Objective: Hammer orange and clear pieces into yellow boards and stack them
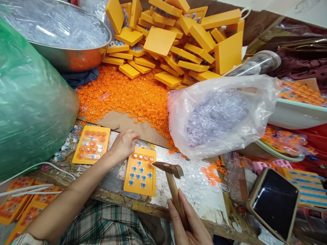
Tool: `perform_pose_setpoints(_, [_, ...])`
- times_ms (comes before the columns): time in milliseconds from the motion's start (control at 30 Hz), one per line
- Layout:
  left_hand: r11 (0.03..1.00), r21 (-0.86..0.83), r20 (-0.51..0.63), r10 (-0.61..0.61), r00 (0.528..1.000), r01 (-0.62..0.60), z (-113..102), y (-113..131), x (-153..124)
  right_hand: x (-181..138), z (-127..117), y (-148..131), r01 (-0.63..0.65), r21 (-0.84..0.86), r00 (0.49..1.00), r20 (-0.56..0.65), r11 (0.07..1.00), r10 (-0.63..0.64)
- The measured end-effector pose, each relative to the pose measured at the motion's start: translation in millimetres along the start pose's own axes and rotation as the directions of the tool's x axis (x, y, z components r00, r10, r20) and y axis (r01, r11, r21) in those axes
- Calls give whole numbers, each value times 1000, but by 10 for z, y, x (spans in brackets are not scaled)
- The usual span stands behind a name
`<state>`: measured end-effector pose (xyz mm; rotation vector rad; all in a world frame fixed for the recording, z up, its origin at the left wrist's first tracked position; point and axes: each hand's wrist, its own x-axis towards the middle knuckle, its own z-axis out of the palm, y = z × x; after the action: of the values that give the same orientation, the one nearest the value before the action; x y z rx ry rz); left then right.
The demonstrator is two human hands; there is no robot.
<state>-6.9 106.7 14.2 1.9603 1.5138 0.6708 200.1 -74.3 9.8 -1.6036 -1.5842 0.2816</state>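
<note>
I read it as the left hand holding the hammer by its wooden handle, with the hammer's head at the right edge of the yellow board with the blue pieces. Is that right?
Not quite: the head camera view shows the right hand holding the hammer by its wooden handle. The hammer's head is at the yellow board's right edge, as you said.

Left arm (84,185) extended forward, left hand (124,143) palm down (fingers (134,135) curled), right hand (190,224) low, gripping.
</note>
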Motion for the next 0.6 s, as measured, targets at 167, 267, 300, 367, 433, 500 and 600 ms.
perform_pose_setpoints(167, [950, -281, 71, 165, 984, -139, -59, 226, -469, -95, -43, 16, 11, -4, 1000, -11, 1000, -11])
perform_pose_setpoints(267, [936, -290, 85, 234, 968, -201, 38, 234, -699, -116, -70, 8, 55, 14, 998, 31, 998, -55])
perform_pose_setpoints(300, [942, -267, 85, 235, 968, -205, 82, 220, -740, -118, -75, 5, 67, 31, 996, 57, 997, -69])
perform_pose_setpoints(367, [950, -228, 76, 235, 969, -212, 169, 185, -776, -119, -76, 1, 84, 69, 990, 106, 994, -91])
perform_pose_setpoints(433, [950, -215, 59, 244, 968, -226, 237, 158, -781, -120, -67, 2, 99, 90, 985, 131, 991, -110])
perform_pose_setpoints(500, [951, -200, 37, 249, 968, -237, 280, 144, -783, -120, -53, 11, 123, 84, 979, 151, 989, -135])
perform_pose_setpoints(600, [955, -160, -8, 251, 968, -249, 313, 143, -802, -116, -35, 34, 156, 77, 966, 196, 985, -168])
